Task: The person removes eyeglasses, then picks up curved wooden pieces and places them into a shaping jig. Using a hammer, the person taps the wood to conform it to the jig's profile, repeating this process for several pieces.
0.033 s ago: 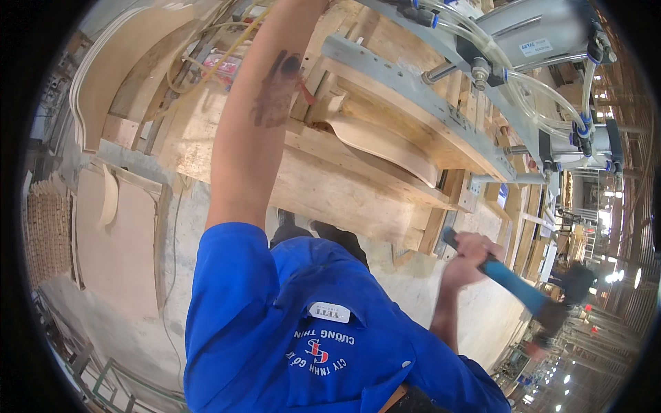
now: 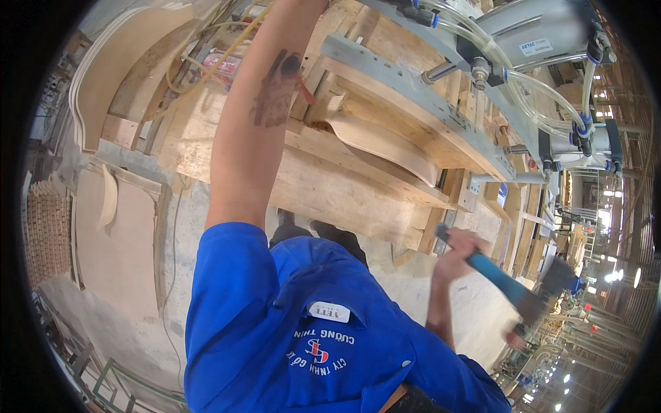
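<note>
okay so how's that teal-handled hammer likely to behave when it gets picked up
The hammer is probably head-heavy, since its bulky dark head sits at one end of a slimmer handle. The handle seems stiff, running straight beyond the right hand. Set down, it likely wouldn't roll far, because the head juts out crosswise.

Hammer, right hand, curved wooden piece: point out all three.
Hammer (image 2: 498, 278): head view, on the blue handle.
Right hand (image 2: 459, 257): head view, middle of the hand.
Curved wooden piece (image 2: 383, 144): head view, middle of its pale face.
</note>
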`<state>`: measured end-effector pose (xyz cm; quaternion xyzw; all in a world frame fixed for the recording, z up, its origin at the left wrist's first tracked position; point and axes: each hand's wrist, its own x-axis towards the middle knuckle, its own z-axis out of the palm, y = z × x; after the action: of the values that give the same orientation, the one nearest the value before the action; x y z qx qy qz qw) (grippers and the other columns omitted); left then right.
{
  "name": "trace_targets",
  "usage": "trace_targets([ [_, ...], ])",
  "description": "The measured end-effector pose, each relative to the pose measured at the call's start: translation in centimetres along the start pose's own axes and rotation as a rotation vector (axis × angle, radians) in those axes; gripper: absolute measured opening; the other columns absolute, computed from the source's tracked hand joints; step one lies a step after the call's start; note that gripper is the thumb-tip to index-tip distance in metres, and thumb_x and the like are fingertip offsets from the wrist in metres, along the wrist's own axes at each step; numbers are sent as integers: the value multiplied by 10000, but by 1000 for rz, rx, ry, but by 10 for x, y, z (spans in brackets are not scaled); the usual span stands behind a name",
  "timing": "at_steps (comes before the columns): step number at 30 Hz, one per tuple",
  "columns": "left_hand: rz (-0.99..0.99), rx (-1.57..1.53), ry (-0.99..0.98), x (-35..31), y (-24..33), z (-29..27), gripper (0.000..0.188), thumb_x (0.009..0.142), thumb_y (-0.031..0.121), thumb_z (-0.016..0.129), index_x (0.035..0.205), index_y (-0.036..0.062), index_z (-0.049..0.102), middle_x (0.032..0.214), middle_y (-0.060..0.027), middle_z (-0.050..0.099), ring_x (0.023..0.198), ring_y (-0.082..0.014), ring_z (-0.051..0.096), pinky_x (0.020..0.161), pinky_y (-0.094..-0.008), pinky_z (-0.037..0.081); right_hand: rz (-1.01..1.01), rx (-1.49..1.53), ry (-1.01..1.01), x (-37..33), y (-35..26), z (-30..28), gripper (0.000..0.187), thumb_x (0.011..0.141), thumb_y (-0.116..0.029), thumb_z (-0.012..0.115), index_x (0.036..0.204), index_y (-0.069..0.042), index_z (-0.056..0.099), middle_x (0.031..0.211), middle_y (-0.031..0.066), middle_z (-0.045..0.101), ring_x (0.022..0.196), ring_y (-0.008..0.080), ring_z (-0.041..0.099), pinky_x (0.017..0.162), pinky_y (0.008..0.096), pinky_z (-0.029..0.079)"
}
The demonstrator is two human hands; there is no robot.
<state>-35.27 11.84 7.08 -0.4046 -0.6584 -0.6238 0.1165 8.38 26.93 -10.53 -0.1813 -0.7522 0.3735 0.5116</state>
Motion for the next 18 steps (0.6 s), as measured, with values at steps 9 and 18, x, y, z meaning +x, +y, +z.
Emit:
trace_targets([
  [9, -70, -11, -3, -7, -4, -3, 353, 929, 339, 637, 946, -6, 707, 731, -92, 669, 701, -159, 617, 685, -343, 494, 466, -591, -618, -43, -22, -56, 156, 922, -175, 708, 887, -45, 628, 873, 98, 620, 804, 204, 584, 743, 350, 471],
  [18, -14, 53, 50, -5, 3, 1, 367, 923, 333, 637, 939, -29, 696, 755, -102, 682, 704, -178, 618, 707, -348, 489, 387, 304, -158, -5, -14, -24, 74, 1008, -78, 487, 941, -54, 467, 624, 33, 494, 539, 122, 477, 526, 268, 403],
])
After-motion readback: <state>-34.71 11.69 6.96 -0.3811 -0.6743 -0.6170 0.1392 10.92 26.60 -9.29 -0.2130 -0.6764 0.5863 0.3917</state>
